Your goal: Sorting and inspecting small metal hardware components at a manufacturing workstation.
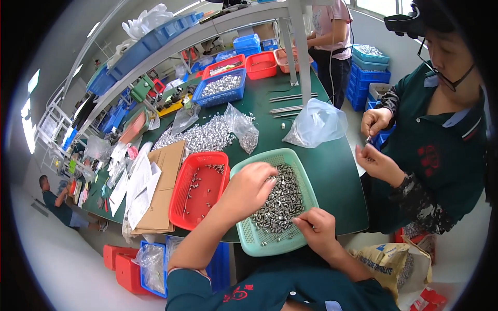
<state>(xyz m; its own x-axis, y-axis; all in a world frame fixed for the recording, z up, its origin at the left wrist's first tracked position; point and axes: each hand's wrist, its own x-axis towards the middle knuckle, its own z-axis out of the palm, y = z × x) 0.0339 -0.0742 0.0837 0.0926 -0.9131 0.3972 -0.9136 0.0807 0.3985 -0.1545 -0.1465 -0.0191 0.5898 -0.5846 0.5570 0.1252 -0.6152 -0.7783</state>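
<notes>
Green basket [303, 179]: on the table [332, 166] edge, holding a heap of small metal parts [282, 202].
Left hand [249, 186]: fingers curled down onto the heap's 10 o'clock side; what they have caught cannot be told.
Right hand [316, 225]: at the heap's 5 o'clock, fingertips pinched on something small.
Red basket [199, 189]: touching the green one at 9 o'clock, a few parts inside.
Co-worker's hands [376, 140]: at 2 o'clock.

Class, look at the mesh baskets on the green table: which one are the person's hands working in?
The pale green basket, heaped with small metal parts, holds both hands; the red basket beside it is nearly empty and untouched.
</notes>
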